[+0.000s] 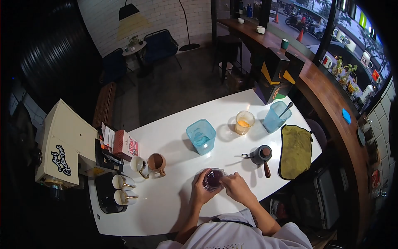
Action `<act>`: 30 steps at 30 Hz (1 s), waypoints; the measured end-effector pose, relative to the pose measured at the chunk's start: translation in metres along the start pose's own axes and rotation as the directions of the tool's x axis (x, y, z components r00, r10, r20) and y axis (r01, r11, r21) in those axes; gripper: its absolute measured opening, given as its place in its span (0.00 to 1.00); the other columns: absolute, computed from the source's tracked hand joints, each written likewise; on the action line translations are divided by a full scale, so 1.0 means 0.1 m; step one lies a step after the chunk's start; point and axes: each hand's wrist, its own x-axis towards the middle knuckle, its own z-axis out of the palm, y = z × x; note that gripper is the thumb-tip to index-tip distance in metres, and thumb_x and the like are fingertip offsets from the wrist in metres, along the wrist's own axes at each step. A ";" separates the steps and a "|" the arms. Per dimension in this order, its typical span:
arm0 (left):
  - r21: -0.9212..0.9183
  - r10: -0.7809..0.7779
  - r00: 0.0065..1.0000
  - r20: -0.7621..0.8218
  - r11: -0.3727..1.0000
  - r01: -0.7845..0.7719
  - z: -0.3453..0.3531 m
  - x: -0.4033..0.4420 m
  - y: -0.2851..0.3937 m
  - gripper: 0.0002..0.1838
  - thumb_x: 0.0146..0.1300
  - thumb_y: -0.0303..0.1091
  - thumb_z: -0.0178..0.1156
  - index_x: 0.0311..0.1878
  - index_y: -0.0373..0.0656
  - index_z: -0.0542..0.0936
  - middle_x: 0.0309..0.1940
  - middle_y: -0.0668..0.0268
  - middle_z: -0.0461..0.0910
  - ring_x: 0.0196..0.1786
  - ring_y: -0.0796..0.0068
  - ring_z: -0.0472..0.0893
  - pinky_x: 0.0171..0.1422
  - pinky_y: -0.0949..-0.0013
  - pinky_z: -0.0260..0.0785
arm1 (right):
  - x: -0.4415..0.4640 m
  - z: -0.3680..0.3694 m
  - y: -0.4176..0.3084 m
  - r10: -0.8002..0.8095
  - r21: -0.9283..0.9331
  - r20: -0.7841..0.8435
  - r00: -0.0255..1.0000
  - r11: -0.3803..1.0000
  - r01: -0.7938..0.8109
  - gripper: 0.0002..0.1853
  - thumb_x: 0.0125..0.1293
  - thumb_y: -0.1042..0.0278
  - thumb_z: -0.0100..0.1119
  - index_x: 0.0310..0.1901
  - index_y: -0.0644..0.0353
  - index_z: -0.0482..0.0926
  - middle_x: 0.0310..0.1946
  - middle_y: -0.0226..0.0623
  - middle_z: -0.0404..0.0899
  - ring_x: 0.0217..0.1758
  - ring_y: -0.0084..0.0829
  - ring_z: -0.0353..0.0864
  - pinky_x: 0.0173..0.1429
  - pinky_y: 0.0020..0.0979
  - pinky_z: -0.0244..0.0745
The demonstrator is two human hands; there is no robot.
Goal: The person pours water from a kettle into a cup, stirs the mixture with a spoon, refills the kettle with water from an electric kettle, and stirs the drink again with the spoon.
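Note:
Near the front edge of the white table [174, 211], a clear glass [213, 179] of dark purple liquid sits in the grip of my left hand [200, 191], whose fingers wrap its left side. My right hand [236, 186] is closed at the right rim of the glass; whatever is pinched in those fingers is hidden. Beyond the glass stands a light-blue plastic container [201, 140]. To the right is a small dark pot [261, 155] with a wooden handle. Farther back, another glass [243, 123] holds something orange.
An olive cloth [295, 151] lies at the right, below a second blue container [275, 118] with a spoon [286, 108]. Black boxes [275, 72] stand at the far corner. On the left are a brown mug [156, 163], several white mugs [123, 182] and a beige machine [62, 145].

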 end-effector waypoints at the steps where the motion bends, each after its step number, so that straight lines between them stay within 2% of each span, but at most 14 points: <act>1: 0.000 0.001 1.000 0.001 1.000 -0.001 0.01 0.00 0.00 0.48 0.42 0.35 0.86 0.66 0.34 0.73 0.62 0.52 0.77 0.63 0.57 0.81 0.67 0.57 0.77 | 0.01 -0.02 0.00 0.002 -0.030 -0.031 1.000 1.000 -0.003 0.12 0.55 0.82 0.61 0.41 0.62 0.84 0.31 0.45 0.83 0.37 0.47 0.82 0.48 0.42 0.72; 3: -0.056 -0.018 1.000 -0.012 0.998 0.018 0.03 -0.02 -0.04 0.48 0.42 0.37 0.87 0.66 0.34 0.72 0.61 0.51 0.78 0.62 0.57 0.81 0.67 0.58 0.77 | 0.01 -0.02 0.00 0.004 -0.061 -0.065 0.998 0.998 -0.008 0.12 0.54 0.82 0.61 0.42 0.62 0.84 0.31 0.45 0.83 0.38 0.47 0.82 0.48 0.42 0.72; 6: -0.040 -0.006 1.000 -0.010 0.999 0.006 0.04 -0.02 -0.07 0.49 0.42 0.39 0.87 0.66 0.34 0.72 0.60 0.50 0.78 0.62 0.57 0.81 0.65 0.58 0.78 | 0.03 0.02 0.06 0.000 -0.078 -0.090 0.996 0.997 -0.007 0.13 0.54 0.81 0.63 0.43 0.64 0.84 0.34 0.46 0.82 0.41 0.49 0.80 0.49 0.44 0.73; 8: -0.029 0.010 1.000 -0.007 1.000 -0.010 0.02 -0.01 -0.05 0.49 0.42 0.40 0.87 0.66 0.33 0.72 0.60 0.50 0.78 0.62 0.57 0.81 0.65 0.58 0.77 | 0.05 0.07 0.09 0.065 -0.041 -0.128 0.990 0.997 -0.071 0.13 0.55 0.79 0.64 0.45 0.66 0.84 0.36 0.48 0.81 0.42 0.52 0.79 0.51 0.46 0.74; 12: -0.018 0.058 0.998 0.000 0.998 -0.058 -0.01 0.01 -0.02 0.48 0.42 0.41 0.87 0.66 0.33 0.72 0.60 0.50 0.79 0.61 0.56 0.82 0.65 0.57 0.77 | 0.12 0.14 0.09 0.088 -0.012 -0.163 0.983 0.996 -0.091 0.14 0.56 0.78 0.65 0.46 0.67 0.84 0.38 0.49 0.81 0.43 0.54 0.79 0.52 0.47 0.75; 14: -0.034 0.054 0.998 -0.015 0.998 -0.055 -0.01 0.01 -0.02 0.47 0.42 0.41 0.86 0.65 0.35 0.74 0.59 0.50 0.80 0.61 0.53 0.81 0.66 0.55 0.76 | 0.16 0.21 0.09 0.037 0.025 -0.304 0.952 0.999 -0.030 0.04 0.63 0.76 0.64 0.36 0.68 0.83 0.29 0.49 0.78 0.35 0.54 0.78 0.45 0.49 0.73; 15: -0.050 0.049 0.998 -0.030 0.997 -0.051 -0.01 0.01 -0.02 0.46 0.41 0.42 0.85 0.65 0.37 0.75 0.58 0.50 0.81 0.61 0.49 0.81 0.67 0.53 0.75 | 0.17 0.24 0.10 0.036 0.026 -0.303 0.952 0.999 -0.030 0.04 0.63 0.76 0.64 0.36 0.68 0.83 0.29 0.49 0.78 0.35 0.54 0.78 0.45 0.49 0.73; 18: -0.034 0.053 0.998 -0.043 0.998 -0.054 0.01 0.00 -0.06 0.45 0.42 0.40 0.84 0.64 0.37 0.75 0.58 0.50 0.81 0.60 0.48 0.81 0.66 0.52 0.75 | 0.17 0.26 0.11 0.049 0.077 -0.250 0.967 0.997 -0.031 0.04 0.64 0.75 0.64 0.36 0.67 0.83 0.30 0.49 0.79 0.36 0.54 0.78 0.46 0.49 0.74; 20: -0.039 0.038 0.998 -0.048 0.998 -0.040 0.02 -0.01 -0.07 0.44 0.42 0.39 0.84 0.64 0.38 0.75 0.58 0.50 0.81 0.60 0.48 0.81 0.66 0.52 0.76 | 0.17 0.26 0.09 -0.053 0.115 -0.195 0.979 0.990 0.077 0.04 0.64 0.75 0.63 0.37 0.67 0.82 0.32 0.49 0.80 0.36 0.53 0.79 0.47 0.48 0.74; 21: -0.043 0.025 0.998 -0.050 0.999 -0.027 0.02 -0.01 -0.07 0.43 0.41 0.38 0.83 0.64 0.38 0.76 0.58 0.50 0.81 0.60 0.48 0.81 0.66 0.52 0.76 | 0.16 0.25 0.07 -0.053 0.116 -0.194 0.980 0.990 0.076 0.04 0.64 0.75 0.63 0.37 0.67 0.82 0.32 0.49 0.80 0.36 0.53 0.79 0.47 0.48 0.74; 23: -0.038 0.035 0.998 -0.060 0.999 -0.037 0.04 -0.01 -0.07 0.43 0.42 0.37 0.83 0.63 0.38 0.76 0.57 0.50 0.81 0.60 0.48 0.82 0.65 0.53 0.76 | 0.13 0.19 0.01 -0.061 0.094 -0.070 0.996 0.993 0.067 0.07 0.55 0.80 0.62 0.36 0.66 0.82 0.34 0.48 0.81 0.42 0.52 0.80 0.48 0.47 0.75; 28: -0.062 0.034 0.997 -0.067 0.997 -0.038 0.04 0.00 -0.08 0.43 0.41 0.35 0.84 0.63 0.37 0.76 0.57 0.51 0.82 0.59 0.49 0.82 0.65 0.53 0.77 | 0.06 0.07 0.00 -0.073 -0.016 -0.022 0.997 0.997 0.073 0.09 0.51 0.82 0.62 0.36 0.65 0.80 0.34 0.45 0.81 0.42 0.50 0.81 0.50 0.46 0.74; 30: -0.030 0.038 0.999 -0.033 0.999 -0.039 0.03 -0.01 -0.07 0.47 0.40 0.35 0.86 0.66 0.34 0.73 0.59 0.52 0.79 0.60 0.57 0.82 0.65 0.57 0.78 | 0.06 0.03 0.00 -0.062 -0.055 -0.027 0.998 0.997 0.061 0.11 0.51 0.82 0.62 0.38 0.65 0.81 0.35 0.45 0.81 0.42 0.49 0.81 0.51 0.46 0.73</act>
